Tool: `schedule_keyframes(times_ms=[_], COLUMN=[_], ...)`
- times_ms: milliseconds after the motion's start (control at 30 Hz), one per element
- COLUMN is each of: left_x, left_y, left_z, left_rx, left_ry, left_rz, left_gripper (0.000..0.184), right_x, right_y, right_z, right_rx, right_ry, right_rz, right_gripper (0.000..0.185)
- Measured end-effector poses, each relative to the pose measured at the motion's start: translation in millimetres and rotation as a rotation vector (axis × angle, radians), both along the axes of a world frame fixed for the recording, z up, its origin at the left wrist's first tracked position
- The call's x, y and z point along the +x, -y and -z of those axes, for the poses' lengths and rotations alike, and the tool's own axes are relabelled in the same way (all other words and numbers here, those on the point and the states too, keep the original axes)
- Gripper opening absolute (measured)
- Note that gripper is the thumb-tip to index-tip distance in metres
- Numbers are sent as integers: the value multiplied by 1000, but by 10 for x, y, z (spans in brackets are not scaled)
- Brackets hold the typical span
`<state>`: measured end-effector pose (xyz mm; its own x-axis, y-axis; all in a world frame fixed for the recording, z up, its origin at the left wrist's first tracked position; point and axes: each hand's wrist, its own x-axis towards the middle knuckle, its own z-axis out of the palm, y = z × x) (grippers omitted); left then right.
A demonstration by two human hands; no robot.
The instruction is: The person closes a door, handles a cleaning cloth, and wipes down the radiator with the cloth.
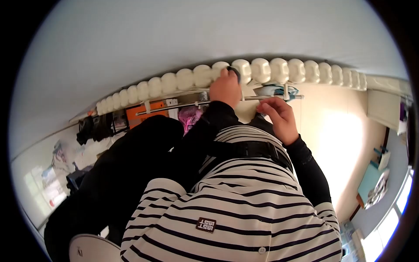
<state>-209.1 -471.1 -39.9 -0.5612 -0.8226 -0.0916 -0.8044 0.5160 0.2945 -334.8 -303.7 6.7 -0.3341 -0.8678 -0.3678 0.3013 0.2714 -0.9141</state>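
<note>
My left hand (225,88) reaches to a cream radiator (269,70) with a row of rounded column tops. Its fingers are closed around a small dark object (234,73) against the columns; the object's kind is not clear. Lower and to the right, my right hand (279,117) hovers near my waist with fingers curled and thumb and fingertips pinched together. Whatever sits in that pinch, if anything, is too small to tell. A black belt (255,149) crosses my striped shirt.
A metal rail (174,106) runs below the radiator. Beyond it are a pink plastic bag (190,115), an orange box (139,112) and a teal-and-white bundle (276,90). Someone in dark clothing (109,179) is close on my left. A white cabinet (382,109) stands at right.
</note>
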Motion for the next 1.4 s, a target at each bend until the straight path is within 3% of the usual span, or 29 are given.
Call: schedule_keyframes(times_ms=[300, 467, 567, 667, 700, 867, 967, 1000, 1100, 1233, 1300, 1333, 1400], left_x=[-122, 410, 696, 824, 830, 841, 746, 706, 606, 612, 600, 631, 704], left_y=[-38, -177, -206, -314, -345, -465, -538, -559, -653, -815, -909, -933, -960], left_z=[149, -175, -137, -498, -627, -818, -836, -852, -865, -745, -630, -611, -482], left_rx=[-87, 310, 446, 1205, 1304, 1610, 1673, 1633, 1473, 1101, 903, 801, 868], left_ry=[-185, -289, -722, -1368, -1516, -1743, -1743, -1712, -1574, -1261, -1134, -946, -893], left_rz=[-139, -106, -145, -340, -357, -379, -390, -381, -403, -464, -468, -449, -577], left_gripper=[13, 22, 30, 38, 43, 50, 52, 52, 51, 48, 45, 40, 43], right_x=[-40, -48, -73, -138, -158, -278, -323, -325, -283, -370, -338, -319, -292], right_y=[13, 50, 97, 135, 159, 273, 279, 265, 252, 208, 157, 134, 110], right_z=[-104, -91, -62, 35, 48, -16, -51, 33, -174, 75, 190, 234, 317], right_rx=[48, 47, 42, 38, 29, 15, -76, 0, -17, 13, 74, 106, 76], right_ry=[-32, -61, -18, -23, -1, 109, 628, 751, 1064, 484, 515, 530, 562], right_rz=[-160, -216, -223, -227, -215, -264, -294, -249, -146, -436, -357, -319, -288], right_gripper=[18, 19, 21, 23, 24, 41, 50, 62, 65, 50, 46, 45, 44])
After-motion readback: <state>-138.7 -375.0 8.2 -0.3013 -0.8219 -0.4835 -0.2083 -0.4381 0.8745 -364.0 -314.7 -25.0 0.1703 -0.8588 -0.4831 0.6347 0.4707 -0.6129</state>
